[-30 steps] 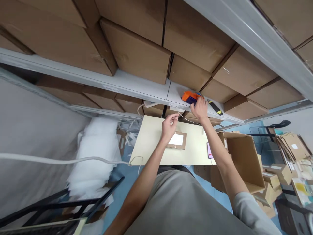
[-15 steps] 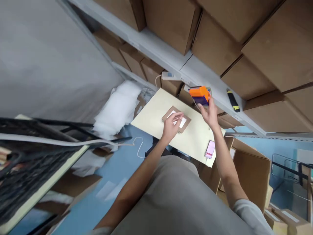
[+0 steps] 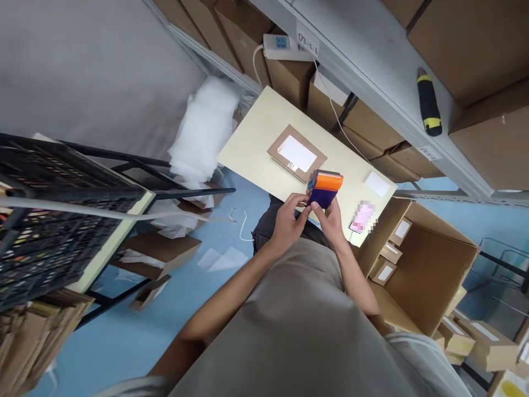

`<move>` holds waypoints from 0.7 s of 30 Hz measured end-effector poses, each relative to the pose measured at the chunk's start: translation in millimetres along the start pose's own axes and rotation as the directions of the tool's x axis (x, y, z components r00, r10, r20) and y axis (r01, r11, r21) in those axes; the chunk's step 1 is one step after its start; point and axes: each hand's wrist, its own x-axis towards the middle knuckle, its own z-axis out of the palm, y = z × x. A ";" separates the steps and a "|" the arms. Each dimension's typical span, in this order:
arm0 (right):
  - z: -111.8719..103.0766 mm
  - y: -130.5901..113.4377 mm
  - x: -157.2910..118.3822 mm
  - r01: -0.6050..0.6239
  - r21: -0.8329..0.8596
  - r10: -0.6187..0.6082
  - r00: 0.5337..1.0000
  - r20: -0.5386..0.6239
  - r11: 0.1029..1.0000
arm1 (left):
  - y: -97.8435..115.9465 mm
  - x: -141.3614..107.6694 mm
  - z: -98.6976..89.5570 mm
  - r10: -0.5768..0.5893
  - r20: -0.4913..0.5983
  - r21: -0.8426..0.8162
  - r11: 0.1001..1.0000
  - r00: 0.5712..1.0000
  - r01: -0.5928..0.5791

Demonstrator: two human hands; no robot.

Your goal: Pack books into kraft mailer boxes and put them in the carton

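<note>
The left hand pinches the lower left corner of the tool. My right hand has its thumb against the purple face; its other fingers are partly hidden. The tool, orange above and purple below, is held up at the near edge of the pale tabletop, overlapping a corner of the box from where I watch. For a steady hold, I judge, both hands should share the weight, fingertips clear of the orange part. The box lies flat, white label up. To its right are a card and a phone, its screen obscured. Past that end, an open carton holds small boxes. Around lie blue floor, white wrap, a shelf bearing a cutter, and a grey wall.
</note>
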 end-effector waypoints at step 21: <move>-74.0 -4.6 -26.7 0.432 -0.628 -0.308 0.902 0.302 0.648 | 55.5 48.1 -55.4 0.326 0.231 0.074 0.934 0.917 -0.350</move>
